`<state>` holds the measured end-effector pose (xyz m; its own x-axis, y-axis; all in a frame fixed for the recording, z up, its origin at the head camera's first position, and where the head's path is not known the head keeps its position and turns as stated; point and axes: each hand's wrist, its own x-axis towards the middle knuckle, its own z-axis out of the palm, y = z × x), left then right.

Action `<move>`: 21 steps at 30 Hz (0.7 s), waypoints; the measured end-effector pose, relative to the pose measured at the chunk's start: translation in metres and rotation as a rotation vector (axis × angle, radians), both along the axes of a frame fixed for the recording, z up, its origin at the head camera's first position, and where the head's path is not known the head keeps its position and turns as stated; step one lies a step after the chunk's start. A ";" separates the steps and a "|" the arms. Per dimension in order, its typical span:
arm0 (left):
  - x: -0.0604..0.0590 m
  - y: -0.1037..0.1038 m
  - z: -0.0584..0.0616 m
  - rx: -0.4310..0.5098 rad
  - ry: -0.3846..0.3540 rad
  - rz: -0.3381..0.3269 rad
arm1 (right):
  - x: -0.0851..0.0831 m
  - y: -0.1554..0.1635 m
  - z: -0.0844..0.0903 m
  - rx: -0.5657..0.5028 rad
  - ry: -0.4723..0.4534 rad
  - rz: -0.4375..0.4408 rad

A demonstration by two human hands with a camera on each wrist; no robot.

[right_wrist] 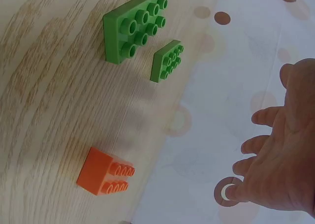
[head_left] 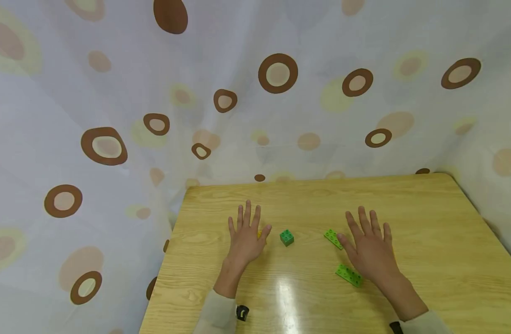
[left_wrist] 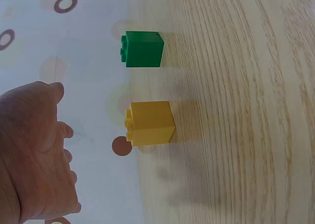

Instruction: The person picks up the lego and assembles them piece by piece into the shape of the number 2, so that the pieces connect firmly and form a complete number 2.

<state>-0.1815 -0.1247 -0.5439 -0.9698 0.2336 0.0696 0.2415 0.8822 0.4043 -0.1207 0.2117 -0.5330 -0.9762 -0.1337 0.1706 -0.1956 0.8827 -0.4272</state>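
Observation:
My left hand hovers palm down with fingers spread, holding nothing. A yellow toy building brick stands under it, mostly hidden by the hand in the head view. Just right of that hand is a small green brick with studs on top. Spread in the same way, my right hand is above the table and grips nothing. Two flat light-green bricks lie by its thumb side: a nearer one and a farther one. An orange brick lies below the right hand, largely covered from the head camera.
The bricks rest on a light wooden table. A white curtain with brown and beige spots hangs behind the table and along both sides. Dark straps sit at the cuffs of the pale sleeves.

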 end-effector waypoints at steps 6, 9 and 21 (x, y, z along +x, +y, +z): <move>0.001 -0.005 -0.009 0.032 0.009 0.012 | 0.004 0.012 -0.002 -0.044 -0.010 -0.013; 0.004 -0.008 -0.019 0.054 -0.015 0.030 | 0.009 0.032 -0.010 -0.079 -0.020 -0.043; 0.018 -0.046 -0.062 0.083 -0.086 0.113 | 0.035 0.101 -0.053 -0.078 -0.197 -0.152</move>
